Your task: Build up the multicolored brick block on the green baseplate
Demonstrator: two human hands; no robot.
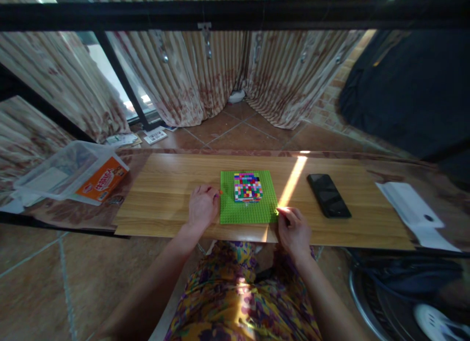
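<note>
A green studded baseplate [229,214] lies on the wooden board in front of me. Near its middle stands a block of small multicoloured toy bricks [248,188]. My left hand [203,204] is closed at the plate's left edge, with a small orange brick [221,192] showing at its fingertips. At the right edge, my right hand [293,228] has its fingers pinched together. A bright yellow spot shows at those fingertips; I cannot tell whether it is a small brick or the sunlit edge of the plate.
A black phone [329,195] lies right of the plate on the wooden board [165,184]. A clear plastic box [73,170] with an orange label stands at the far left. White papers [413,214] lie at the far right. A black bar [235,15] crosses above the board.
</note>
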